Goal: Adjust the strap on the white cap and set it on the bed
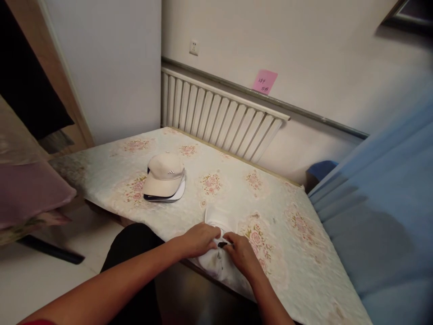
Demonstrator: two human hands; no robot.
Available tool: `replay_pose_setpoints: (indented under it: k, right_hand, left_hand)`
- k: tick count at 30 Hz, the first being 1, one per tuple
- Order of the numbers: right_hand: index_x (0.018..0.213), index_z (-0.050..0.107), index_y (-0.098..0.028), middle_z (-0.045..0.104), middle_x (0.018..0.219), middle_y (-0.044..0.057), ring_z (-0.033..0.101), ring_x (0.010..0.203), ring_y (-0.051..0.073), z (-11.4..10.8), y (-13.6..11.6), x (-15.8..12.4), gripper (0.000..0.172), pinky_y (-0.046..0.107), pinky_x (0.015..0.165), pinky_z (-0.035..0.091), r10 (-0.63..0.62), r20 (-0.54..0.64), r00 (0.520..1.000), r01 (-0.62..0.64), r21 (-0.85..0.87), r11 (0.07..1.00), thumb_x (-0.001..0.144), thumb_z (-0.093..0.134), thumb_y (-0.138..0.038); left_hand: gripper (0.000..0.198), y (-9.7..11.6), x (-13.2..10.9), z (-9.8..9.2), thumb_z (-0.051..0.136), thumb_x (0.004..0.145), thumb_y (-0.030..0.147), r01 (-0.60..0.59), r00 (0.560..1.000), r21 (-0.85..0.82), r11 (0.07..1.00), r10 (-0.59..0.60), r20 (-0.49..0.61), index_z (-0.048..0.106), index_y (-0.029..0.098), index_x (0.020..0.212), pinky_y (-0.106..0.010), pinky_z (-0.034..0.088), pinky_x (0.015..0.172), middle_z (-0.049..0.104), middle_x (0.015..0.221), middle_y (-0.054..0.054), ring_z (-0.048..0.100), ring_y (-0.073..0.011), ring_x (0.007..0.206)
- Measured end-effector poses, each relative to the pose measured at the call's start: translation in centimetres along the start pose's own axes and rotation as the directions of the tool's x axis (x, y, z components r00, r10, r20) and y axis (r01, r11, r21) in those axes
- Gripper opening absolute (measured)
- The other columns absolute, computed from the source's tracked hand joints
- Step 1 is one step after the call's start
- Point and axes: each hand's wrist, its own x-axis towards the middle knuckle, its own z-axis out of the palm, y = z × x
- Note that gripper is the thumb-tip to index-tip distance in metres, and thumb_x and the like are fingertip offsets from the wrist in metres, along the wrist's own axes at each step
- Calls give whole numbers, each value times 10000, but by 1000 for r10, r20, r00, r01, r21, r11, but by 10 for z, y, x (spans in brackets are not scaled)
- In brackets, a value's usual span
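A white cap [220, 218] lies at the near edge of the flowered bed cover, its brim pointing toward the wall. My left hand [202, 239] is closed on the cap from the left, fingers bent inward. From the right, my right hand [241, 253] pinches at the same spot. Between the fingertips shows a small black piece [222, 245], too small to tell whether it is a buckle or a label. Farther left, a stack of caps rests on the cover, with a beige cap [167, 167] on top and dark and white brims beneath it.
The flowered cover [230, 189] spreads over the bed. Behind it stand a white radiator [216, 117] and a wall with a pink note [264, 81]. A blue curtain [382, 203] hangs at right. Clothes [30, 194] hang at left.
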Motion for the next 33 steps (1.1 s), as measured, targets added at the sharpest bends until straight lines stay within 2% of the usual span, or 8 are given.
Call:
replay_pose_setpoints:
  k: [4,10,15,22,25,27,30,33]
  right_hand:
    - [890,653,-222,700,895,22,605,862,183,11,0,5,284,248,762,374,9,75,997,-8,-10,1000,688,499,-94]
    - [758,662,-213,693,751,11,600,724,174,13,10,1,130,238,649,365,67,112,991,-66,-8,998,679,570,-169]
    - [673,638,-200,629,646,-23,545,623,145,7,21,-5,57,223,550,323,121,107,987,-127,58,990,667,581,-198]
    - [642,565,-181,543,619,-24,497,624,135,1,17,-10,179,226,562,338,174,10,985,-173,183,968,764,512,-301]
    - [677,565,-185,556,646,-25,499,637,130,-2,14,-11,108,224,577,348,184,-16,983,-174,243,954,746,516,-252]
    - [712,568,-188,575,656,-24,503,625,127,-4,13,-12,58,221,562,345,202,10,979,-192,366,911,724,548,-242]
    - [738,555,-191,598,639,-20,491,569,117,-6,14,-13,117,219,515,318,227,85,970,-235,563,792,701,610,-287]
    - [731,556,-188,592,594,-20,457,507,103,-5,21,-14,166,218,483,290,253,89,963,-255,599,759,715,613,-343]
  left_hand:
    - [195,10,0,8,613,762,244,49,992,125,991,-63,111,609,215,955,-299,391,722,667,865,-43,605,-231,819]
    - [189,18,-2,13,607,773,275,55,977,247,967,-103,185,616,197,945,-309,409,757,664,912,-49,605,-226,875]
    - [112,11,-6,1,544,766,234,153,976,114,982,-168,136,602,192,852,-259,377,686,647,853,-25,578,-183,801]
    - [80,6,-10,-18,473,762,216,233,968,-117,965,-218,129,543,177,760,-222,350,653,578,754,5,513,-139,737]
    - [75,5,-10,-19,467,757,219,250,965,-161,955,-233,117,533,184,765,-221,346,650,563,743,12,504,-138,732]
    - [75,5,-11,-18,463,750,208,256,965,-183,949,-239,109,531,186,772,-221,345,653,563,753,13,505,-140,741]
    - [88,5,-13,-17,458,746,200,264,964,-208,942,-248,98,535,187,787,-223,344,658,560,761,13,503,-141,748]
    - [94,4,-15,-17,458,747,204,269,963,-234,934,-254,94,539,184,791,-221,341,659,548,754,16,493,-139,744]
